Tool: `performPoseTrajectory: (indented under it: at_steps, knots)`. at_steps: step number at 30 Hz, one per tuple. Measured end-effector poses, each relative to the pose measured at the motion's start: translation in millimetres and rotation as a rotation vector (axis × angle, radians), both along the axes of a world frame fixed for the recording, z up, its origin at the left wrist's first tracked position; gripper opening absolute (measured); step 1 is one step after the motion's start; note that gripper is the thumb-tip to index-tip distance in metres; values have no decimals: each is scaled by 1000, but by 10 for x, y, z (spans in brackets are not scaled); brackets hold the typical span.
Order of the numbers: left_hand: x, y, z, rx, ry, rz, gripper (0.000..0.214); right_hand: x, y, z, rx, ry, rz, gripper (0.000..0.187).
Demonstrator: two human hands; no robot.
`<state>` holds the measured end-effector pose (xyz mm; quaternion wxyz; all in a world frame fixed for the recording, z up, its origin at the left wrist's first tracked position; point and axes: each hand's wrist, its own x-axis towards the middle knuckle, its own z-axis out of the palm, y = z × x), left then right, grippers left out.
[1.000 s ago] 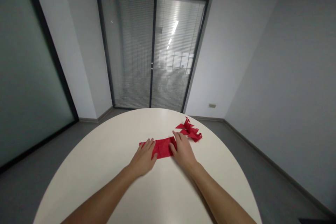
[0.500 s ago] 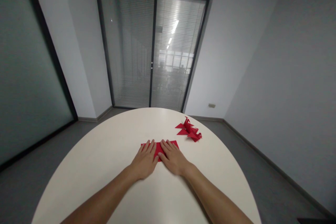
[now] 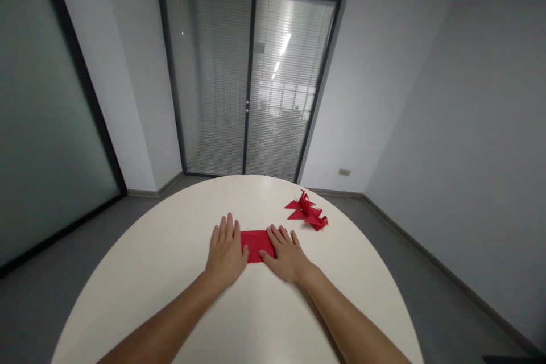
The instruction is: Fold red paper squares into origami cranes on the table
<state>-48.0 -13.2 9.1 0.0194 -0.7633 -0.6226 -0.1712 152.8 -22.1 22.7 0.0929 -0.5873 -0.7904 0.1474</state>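
A folded red sheet of paper (image 3: pixel 255 245) lies flat on the pale round table (image 3: pixel 251 318), its two ends covered by my hands. My left hand (image 3: pixel 227 250) rests over the left end, fingers stretched forward and thumb on the paper. Over the right end lies my right hand (image 3: pixel 286 253), flat with its fingers spread, the thumb reaching toward the middle of the sheet. Beyond my right hand, several red origami cranes (image 3: pixel 306 211) sit close together, overlapping one another.
The curved table edge (image 3: pixel 386 264) runs around the far side and both flanks. Behind the table stands a glass door (image 3: pixel 247 85) with blinds, in a dark frame. A frosted glass panel (image 3: pixel 46 114) is at the left, and a wall socket (image 3: pixel 344 172) is low on the wall.
My left hand has slid left across the paper to its left end. My right hand has shifted slightly right. More of the sheet's middle shows between them. The cranes have stayed put.
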Motion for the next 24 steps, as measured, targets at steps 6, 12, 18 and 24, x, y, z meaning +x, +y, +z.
performPoseTrajectory:
  at_steps: [6, 12, 18, 24]
  knots:
    - [74, -72, 70, -175, -68, -346, 62, -39, -29, 76, -16, -23, 4, 83]
    - [65, -89, 79, -266, 0, -314, 63, 37, 1, 94, -39, -51, -30, 79]
    - [50, -81, 91, -253, 4, -334, 62, 46, -18, 166, 175, -56, -67, 69]
    - [29, -34, 15, -204, 37, -401, 61, -84, -66, 131, 71, 47, 227, 66]
